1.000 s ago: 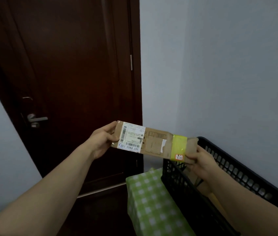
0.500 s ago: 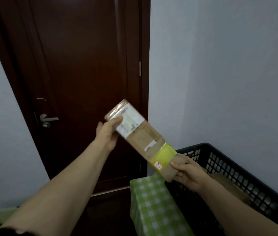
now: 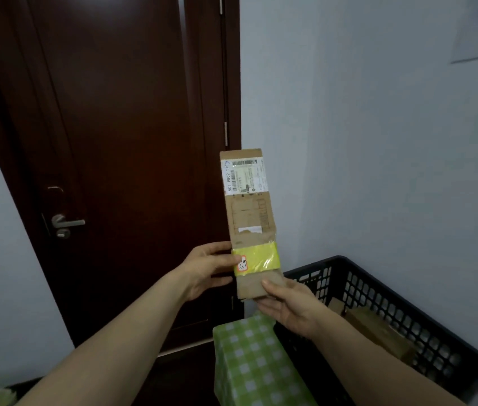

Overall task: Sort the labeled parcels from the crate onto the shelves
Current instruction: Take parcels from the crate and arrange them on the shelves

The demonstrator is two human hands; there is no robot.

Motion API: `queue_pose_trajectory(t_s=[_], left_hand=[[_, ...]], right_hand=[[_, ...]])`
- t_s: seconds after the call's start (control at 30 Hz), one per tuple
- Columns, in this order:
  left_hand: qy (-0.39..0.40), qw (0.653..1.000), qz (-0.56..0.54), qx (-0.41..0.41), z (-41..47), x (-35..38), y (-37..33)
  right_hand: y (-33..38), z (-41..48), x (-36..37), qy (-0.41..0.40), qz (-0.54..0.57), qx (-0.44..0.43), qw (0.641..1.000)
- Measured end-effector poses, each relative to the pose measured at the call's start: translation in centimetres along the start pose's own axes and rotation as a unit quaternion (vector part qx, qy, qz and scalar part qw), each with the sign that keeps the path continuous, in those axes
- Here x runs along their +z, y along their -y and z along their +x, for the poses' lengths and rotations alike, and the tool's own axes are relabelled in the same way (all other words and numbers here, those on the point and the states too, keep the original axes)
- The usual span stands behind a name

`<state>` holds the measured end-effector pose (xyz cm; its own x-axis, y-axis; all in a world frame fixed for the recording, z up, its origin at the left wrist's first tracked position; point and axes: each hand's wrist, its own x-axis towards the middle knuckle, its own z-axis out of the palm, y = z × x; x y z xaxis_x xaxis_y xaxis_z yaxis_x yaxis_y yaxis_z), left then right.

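A long flat cardboard parcel (image 3: pixel 249 218) stands upright in front of me, with a white shipping label at its top, a yellow-green tape band near its lower end and a small handwritten sticker on that band. My right hand (image 3: pixel 290 309) grips its bottom end, thumb on the front face. My left hand (image 3: pixel 207 269) holds its left edge at the tape band. The black plastic crate (image 3: pixel 378 303) sits at the lower right, with brown cardboard parcels (image 3: pixel 375 329) inside. No shelves are in view.
A dark wooden door (image 3: pixel 120 142) with a metal handle (image 3: pixel 66 225) fills the left half. Grey walls stand on the right. A green-checked cloth-covered surface (image 3: pixel 249 364) lies beside the crate's left wall.
The parcel has swung from lying across, through a slant, to standing upright. My left hand slid from its labelled end down to the tape band; my right hand kept the other end.
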<state>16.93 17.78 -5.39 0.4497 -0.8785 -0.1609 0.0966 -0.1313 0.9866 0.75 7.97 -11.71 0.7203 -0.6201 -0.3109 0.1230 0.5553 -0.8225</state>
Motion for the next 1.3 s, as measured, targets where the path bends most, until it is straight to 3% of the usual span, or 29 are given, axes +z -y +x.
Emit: queue_pose_trajectory(t_s=[0.13,0.3,0.43,0.67,0.97,1.3], left_hand=[[-0.034,0.998,0.033,0.027,0.0,-0.5,-0.7],[-0.009,0.987,0.156,0.024,-0.8,-1.8,-2.1],[0.028,0.978,0.205,0.024,-1.1,-2.1,-2.6],[-0.010,0.975,0.222,0.024,-0.9,-4.0,-1.9],[0.001,0.989,0.145,0.002,-1.3,-5.3,-2.1],[-0.038,0.979,0.198,0.017,-1.7,-6.9,-2.2]], right_hand=[[1.1,-0.4,-0.3,-0.026,-0.104,-0.011,0.994],[4.8,-0.6,-0.6,-0.073,-0.024,-0.079,0.994],[6.1,-0.9,0.1,-0.030,-0.008,-0.066,0.997],[3.9,0.0,-0.2,-0.034,0.096,-0.084,0.991],[2.7,0.9,0.2,-0.023,0.149,-0.072,0.986],[3.6,0.3,-0.5,-0.154,0.086,-0.105,0.979]])
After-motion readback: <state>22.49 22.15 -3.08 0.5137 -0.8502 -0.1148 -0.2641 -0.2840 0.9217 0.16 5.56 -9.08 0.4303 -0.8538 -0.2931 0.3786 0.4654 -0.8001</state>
